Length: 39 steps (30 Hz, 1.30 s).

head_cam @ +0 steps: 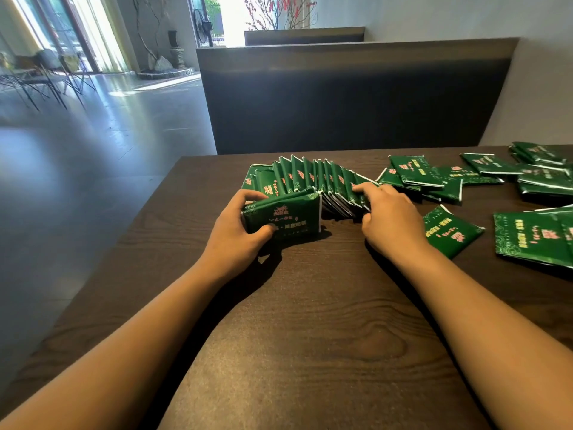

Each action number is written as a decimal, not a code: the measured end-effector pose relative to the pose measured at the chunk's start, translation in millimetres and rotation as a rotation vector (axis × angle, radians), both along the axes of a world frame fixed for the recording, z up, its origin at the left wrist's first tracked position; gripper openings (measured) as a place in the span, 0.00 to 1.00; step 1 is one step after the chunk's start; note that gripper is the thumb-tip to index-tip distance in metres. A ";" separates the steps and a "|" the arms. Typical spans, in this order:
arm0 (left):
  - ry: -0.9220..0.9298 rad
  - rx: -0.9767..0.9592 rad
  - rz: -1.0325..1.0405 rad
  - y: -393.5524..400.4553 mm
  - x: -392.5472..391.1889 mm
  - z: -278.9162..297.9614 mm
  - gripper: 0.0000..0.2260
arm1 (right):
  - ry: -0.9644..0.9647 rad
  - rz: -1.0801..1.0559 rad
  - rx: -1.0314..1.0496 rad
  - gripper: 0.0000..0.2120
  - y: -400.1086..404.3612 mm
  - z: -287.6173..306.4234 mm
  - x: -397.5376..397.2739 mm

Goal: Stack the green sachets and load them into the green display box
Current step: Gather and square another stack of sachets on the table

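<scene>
Two bare hands are positioned over a dark wood-grain table (310, 336). A small stack of green sachets (283, 220) is gripped by the left hand (237, 232), with the thumb curled onto the printed front face and the fingers wrapped over the top edge. A fanned row of green sachets (313, 178) is stood on edge behind this stack, each leaning against the next. The right end of the row is pressed by the right hand (390, 218); its fingers are curled together against the last sachets, and whether any sachet is pinched cannot be told.

Loose sachets (418, 176) are scattered flat and overlapping to the right of the row. One single sachet (449, 232) is laid just beside the right wrist. Further sachets (533, 237) are overlapped at the table's right edge, cut off by the frame. A green display box cannot be made out with certainty.

The near half of the table is occupied only by the two forearms. The far table edge is met by a dark upholstered bench back (356, 100). Open floor (93, 135) is seen beyond the left table edge.
</scene>
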State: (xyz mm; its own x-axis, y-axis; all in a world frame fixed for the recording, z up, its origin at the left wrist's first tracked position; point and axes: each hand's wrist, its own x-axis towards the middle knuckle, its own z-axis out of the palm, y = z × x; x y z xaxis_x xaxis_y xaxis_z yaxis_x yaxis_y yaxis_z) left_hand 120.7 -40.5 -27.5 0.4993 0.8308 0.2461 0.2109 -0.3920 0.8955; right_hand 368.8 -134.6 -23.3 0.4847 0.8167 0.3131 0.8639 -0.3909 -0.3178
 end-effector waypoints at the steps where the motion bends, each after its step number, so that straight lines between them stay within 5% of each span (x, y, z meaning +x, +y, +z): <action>1: 0.001 -0.001 0.000 0.1 0.0 0.0 0.18 | -0.002 -0.008 0.018 0.26 0.0 -0.1 1.5; 14: -0.058 -0.029 -0.007 -3.1 -0.5 1.4 0.23 | 0.060 0.180 0.155 0.20 -6.5 13.6 -7.4; 21: -0.071 -0.034 0.007 -0.6 0.4 0.6 0.21 | 0.075 0.154 0.498 0.22 -6.1 20.8 -9.3; 26: -0.093 -0.065 -0.002 -0.7 0.3 0.8 0.20 | 0.348 0.188 0.905 0.14 -13.3 35.3 -18.0; 30: -0.121 -0.118 -0.015 -0.3 0.5 1.6 0.18 | 0.656 0.296 1.023 0.09 -15.1 39.6 -29.5; 34: -0.137 -0.180 -0.045 -4.1 0.0 4.8 0.10 | 0.701 0.420 0.855 0.09 -11.9 35.0 -43.0; 39: -0.193 -0.348 -0.152 -11.8 -0.9 7.4 0.10 | 0.199 0.392 0.435 0.09 2.1 5.0 -54.2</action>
State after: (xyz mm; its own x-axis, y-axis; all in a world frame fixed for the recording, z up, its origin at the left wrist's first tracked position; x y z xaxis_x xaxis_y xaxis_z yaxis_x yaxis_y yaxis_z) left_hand 119.8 -52.3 -20.1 0.5952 0.8010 0.0649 -0.0101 -0.0733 0.9973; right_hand 314.6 -132.5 -18.3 0.2578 0.7634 0.5922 0.8248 0.1454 -0.5465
